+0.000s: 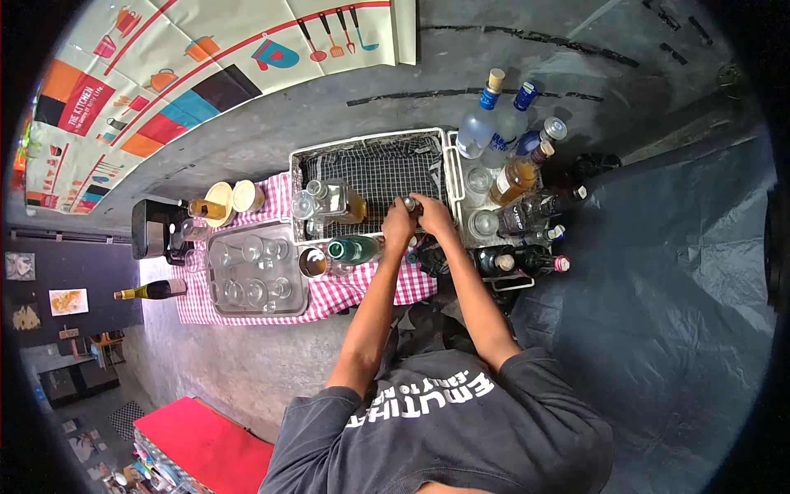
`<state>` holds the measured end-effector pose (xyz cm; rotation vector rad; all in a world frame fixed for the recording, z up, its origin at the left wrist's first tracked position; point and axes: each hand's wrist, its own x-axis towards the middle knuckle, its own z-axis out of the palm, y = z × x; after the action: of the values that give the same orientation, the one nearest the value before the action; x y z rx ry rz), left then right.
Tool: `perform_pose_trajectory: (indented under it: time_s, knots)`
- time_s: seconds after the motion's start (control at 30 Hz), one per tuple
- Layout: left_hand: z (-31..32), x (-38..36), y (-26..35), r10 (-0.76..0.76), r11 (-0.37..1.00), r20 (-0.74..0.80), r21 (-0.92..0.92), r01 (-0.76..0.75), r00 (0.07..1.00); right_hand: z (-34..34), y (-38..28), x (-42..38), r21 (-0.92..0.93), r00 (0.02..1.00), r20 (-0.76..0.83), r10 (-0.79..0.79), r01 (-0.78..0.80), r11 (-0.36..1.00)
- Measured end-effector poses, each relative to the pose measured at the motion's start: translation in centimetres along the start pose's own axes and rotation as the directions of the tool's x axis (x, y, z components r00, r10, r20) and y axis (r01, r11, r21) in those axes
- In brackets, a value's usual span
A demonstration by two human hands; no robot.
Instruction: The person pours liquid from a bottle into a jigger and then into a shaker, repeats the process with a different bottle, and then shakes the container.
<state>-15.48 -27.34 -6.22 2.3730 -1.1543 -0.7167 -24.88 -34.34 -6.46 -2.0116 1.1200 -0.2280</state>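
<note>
I am closing both hands on one small dark bottle [409,203] lying at the near edge of the white wire basket [372,142]: left hand [398,224] clamped on its body, right hand [433,216] gripping its metal-capped end, long axis running left-right.

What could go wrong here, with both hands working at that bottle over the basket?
1. Both hands meet on a small bottle at the basket's rim; a slip might drop it onto the glass bottles inside.
2. An elbow might knock the green bottle lying nearby.
</note>
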Motion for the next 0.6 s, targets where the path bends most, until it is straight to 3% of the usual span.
perform_pose_trajectory:
  time_s: [0.13, 0.2, 0.23, 0.37, 0.4, 0.47, 0.5, 0.6]
  knots:
    - [-0.7, -0.3, 0.2, 0.017, 0.996, -0.065, -0.086, -0.023, 0.998, -0.1, 0.3, 0.1, 0.022, 0.999, -0.012, -0.051, 0.051, 0.998]
    - [-0.6, -0.5, 0.1, 0.092, 0.980, -0.141, -0.165, -0.115, 0.986, 0.1, 0.7, -0.1, 0.042, 0.997, -0.052, -0.049, 0.052, 0.998]
    - [-0.6, -0.4, 0.0, 0.101, 0.971, -0.168, -0.198, -0.134, 0.981, 0.3, 1.0, 0.0, 0.131, 0.990, -0.102, -0.102, 0.115, 0.985]
    - [-1.3, -0.6, 0.9, 0.098, 0.917, -0.237, -0.355, -0.180, 0.967, -1.0, 0.1, -0.4, 0.153, 0.944, -0.228, -0.238, 0.276, 0.949]
    - [-2.1, -1.0, 1.8, 0.090, 0.917, -0.242, -0.357, -0.175, 0.966, -2.0, -0.7, -0.7, 0.083, 0.952, -0.202, -0.229, 0.250, 0.965]
    - [-3.0, -1.6, 3.3, 0.056, 0.871, -0.232, -0.464, -0.161, 0.971, -3.7, -2.5, -1.3, 0.182, 0.990, -0.118, -0.081, 0.102, 0.978]
    - [-2.3, -1.1, 3.3, 0.098, 0.837, -0.317, -0.486, -0.250, 0.943, -3.9, -2.3, -1.3, 0.070, 0.958, -0.215, -0.188, 0.207, 0.976]
    - [-4.3, -2.6, 5.7, 0.121, 0.779, -0.339, -0.550, -0.301, 0.933, -8.0, -5.1, -3.1, 0.078, 0.980, -0.135, -0.145, 0.157, 0.985]
